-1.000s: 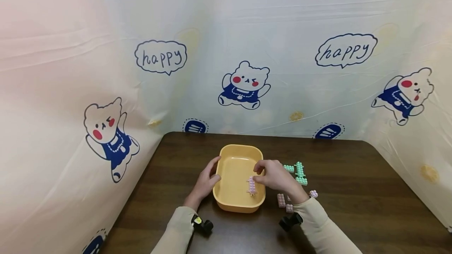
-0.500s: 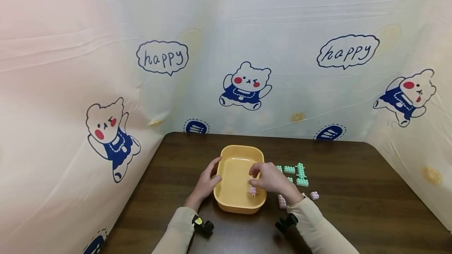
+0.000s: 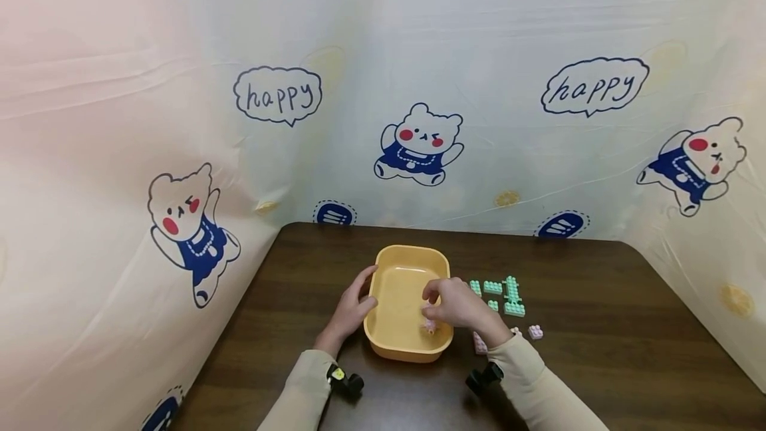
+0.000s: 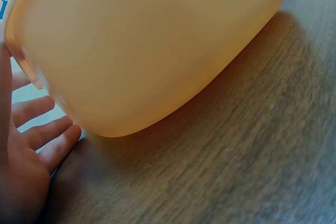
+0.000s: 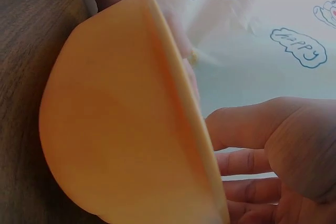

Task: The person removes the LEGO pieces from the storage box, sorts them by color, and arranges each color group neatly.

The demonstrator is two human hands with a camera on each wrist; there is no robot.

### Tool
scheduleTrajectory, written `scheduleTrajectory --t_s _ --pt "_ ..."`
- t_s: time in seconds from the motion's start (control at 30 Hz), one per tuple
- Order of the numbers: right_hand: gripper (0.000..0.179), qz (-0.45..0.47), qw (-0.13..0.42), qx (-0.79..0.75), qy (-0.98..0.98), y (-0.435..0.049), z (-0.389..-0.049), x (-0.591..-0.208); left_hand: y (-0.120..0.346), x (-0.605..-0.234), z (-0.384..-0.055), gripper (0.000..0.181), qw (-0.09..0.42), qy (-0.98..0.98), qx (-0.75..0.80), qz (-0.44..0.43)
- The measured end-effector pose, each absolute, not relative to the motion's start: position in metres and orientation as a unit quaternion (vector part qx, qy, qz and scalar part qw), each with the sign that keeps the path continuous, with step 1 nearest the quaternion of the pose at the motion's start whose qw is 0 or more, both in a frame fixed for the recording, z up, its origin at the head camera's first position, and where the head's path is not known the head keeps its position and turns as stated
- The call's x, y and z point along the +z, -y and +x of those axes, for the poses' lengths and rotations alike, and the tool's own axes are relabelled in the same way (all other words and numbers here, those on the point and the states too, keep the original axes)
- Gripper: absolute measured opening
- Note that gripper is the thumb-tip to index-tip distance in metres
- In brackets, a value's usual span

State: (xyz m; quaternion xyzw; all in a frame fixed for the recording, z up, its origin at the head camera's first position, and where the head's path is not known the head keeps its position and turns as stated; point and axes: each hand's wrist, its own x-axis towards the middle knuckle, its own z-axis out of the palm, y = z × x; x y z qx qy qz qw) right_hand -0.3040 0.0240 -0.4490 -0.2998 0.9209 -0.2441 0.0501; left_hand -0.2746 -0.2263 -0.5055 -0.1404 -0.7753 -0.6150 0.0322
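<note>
A yellow plastic basin (image 3: 391, 288) stands on the dark wooden table. My left hand (image 3: 349, 311) holds its left side, the thumb at the rim; in the left wrist view its fingers (image 4: 39, 132) touch the outer wall. Inside the basin, toward the near right, lies a pink toy building-brick piece (image 3: 430, 328). My right hand (image 3: 457, 304) reaches over the right rim with bent fingers at this piece, covering much of it. In the right wrist view the basin wall hides the fingertips, so a grip on the piece cannot be confirmed.
Several green building bricks (image 3: 513, 290) lie right of the basin, some joined together. Pink bricks (image 3: 535, 332) lie nearer on the table (image 3: 598, 351), partly hidden by the right forearm. A printed cloth (image 3: 419, 52) hangs behind the table.
My right hand has shifted slightly left over the pink piece and covers more of it, uncovering more green bricks. The left hand stays at the basin.
</note>
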Motion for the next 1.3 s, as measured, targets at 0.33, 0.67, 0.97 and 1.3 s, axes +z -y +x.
scheduleTrajectory --t_s 0.33,0.67,0.97,1.3 --pt "0.018 -0.301 0.064 -0.227 -0.924 -0.023 -0.306 -0.448 0.226 -0.504 -0.276 0.067 0.03 0.781 -0.608 -0.14" --pt "0.027 -0.321 0.072 -0.169 -0.929 -0.02 -0.313 -0.446 0.225 -0.507 -0.275 0.068 0.031 0.776 -0.613 -0.143" --pt "0.029 -0.321 0.086 -0.138 -0.933 -0.018 -0.317 -0.446 0.226 -0.506 -0.276 0.069 0.03 0.776 -0.612 -0.145" --pt "0.025 -0.324 0.093 -0.111 -0.935 -0.014 -0.316 -0.45 0.226 -0.506 -0.275 0.068 0.035 0.779 -0.611 -0.14"
